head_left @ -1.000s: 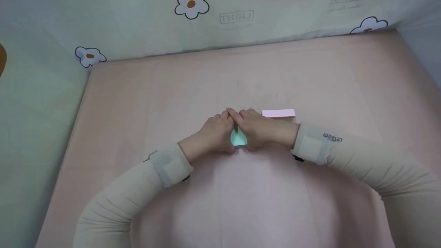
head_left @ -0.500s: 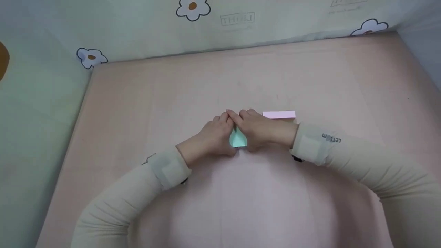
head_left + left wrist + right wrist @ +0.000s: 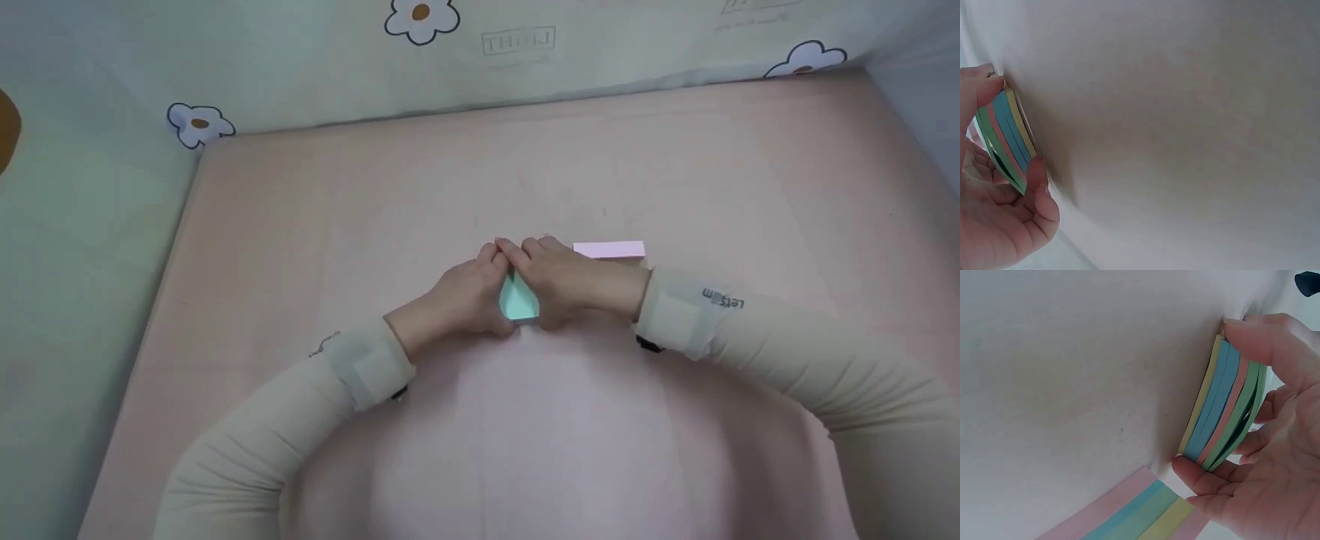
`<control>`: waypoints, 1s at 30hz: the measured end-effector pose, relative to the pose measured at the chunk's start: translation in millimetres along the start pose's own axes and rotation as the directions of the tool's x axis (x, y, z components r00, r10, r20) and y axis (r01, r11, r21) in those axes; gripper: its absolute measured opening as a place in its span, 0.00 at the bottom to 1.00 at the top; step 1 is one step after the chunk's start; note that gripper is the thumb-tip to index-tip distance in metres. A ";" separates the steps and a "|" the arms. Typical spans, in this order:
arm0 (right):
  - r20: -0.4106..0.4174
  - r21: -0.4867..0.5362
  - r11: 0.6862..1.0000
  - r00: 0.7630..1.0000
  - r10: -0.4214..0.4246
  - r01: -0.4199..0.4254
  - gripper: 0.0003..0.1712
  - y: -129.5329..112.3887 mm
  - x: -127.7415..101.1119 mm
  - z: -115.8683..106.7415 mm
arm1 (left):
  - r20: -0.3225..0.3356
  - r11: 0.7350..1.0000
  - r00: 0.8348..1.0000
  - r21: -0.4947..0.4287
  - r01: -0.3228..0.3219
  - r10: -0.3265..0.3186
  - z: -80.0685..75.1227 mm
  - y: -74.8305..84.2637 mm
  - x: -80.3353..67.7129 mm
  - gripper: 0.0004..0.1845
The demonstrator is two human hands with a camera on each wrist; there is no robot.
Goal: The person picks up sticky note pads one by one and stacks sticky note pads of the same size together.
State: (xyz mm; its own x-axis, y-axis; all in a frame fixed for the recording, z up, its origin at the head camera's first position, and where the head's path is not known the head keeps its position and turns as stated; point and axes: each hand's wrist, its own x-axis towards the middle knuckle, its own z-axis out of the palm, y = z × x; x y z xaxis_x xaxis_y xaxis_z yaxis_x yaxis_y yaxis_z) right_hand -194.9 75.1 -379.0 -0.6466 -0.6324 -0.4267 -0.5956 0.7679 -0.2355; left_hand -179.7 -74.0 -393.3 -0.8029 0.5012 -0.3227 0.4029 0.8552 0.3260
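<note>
A small stack of coloured sticky-note pads (image 3: 520, 301) lies at the middle of the pink surface, its mint-green top showing between the two hands. Both hands grip this stack, the left hand (image 3: 466, 294) from the left and the right hand (image 3: 564, 282) from the right. Their index fingers meet at its far end. In the left wrist view, thumb and finger hold the stack (image 3: 1009, 132) by its two ends. Yellow, blue, pink and green layers show along its side (image 3: 1221, 402) in the right wrist view. A dark gap parts the green layers there.
Just beyond the right wrist stands a second block of striped paper (image 3: 609, 250), pink on top. Its pink, teal, green and yellow bands (image 3: 1148, 506) show low in the right wrist view. A pale curtain (image 3: 315, 67) with flower prints borders the pink surface (image 3: 375, 180).
</note>
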 end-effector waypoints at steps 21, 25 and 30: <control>0.007 -0.004 1.000 1.000 -0.014 0.014 0.53 1.6 -0.3 4.4 | 0.045 0.996 0.997 0.066 0.056 -0.059 -0.2 7.8 0.5 0.49; 0.011 -0.012 1.000 1.000 -0.023 0.023 0.51 0.1 0.9 3.0 | 0.058 0.995 0.996 0.083 0.060 -0.065 -1.2 7.9 1.9 0.47; 0.007 -0.046 0.998 0.999 -0.034 0.034 0.50 -0.3 1.6 -1.5 | 0.058 0.995 0.996 0.086 0.056 -0.061 -4.0 7.5 4.1 0.46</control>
State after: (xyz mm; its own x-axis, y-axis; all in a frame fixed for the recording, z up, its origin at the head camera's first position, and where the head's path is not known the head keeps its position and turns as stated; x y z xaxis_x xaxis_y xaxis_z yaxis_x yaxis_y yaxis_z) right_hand -196.4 73.7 -378.3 -0.6229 -0.6572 -0.4244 -0.6383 0.7406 -0.2099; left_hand -181.7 -66.1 -388.5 -0.7994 0.4546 -0.3927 0.3935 0.8902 0.2294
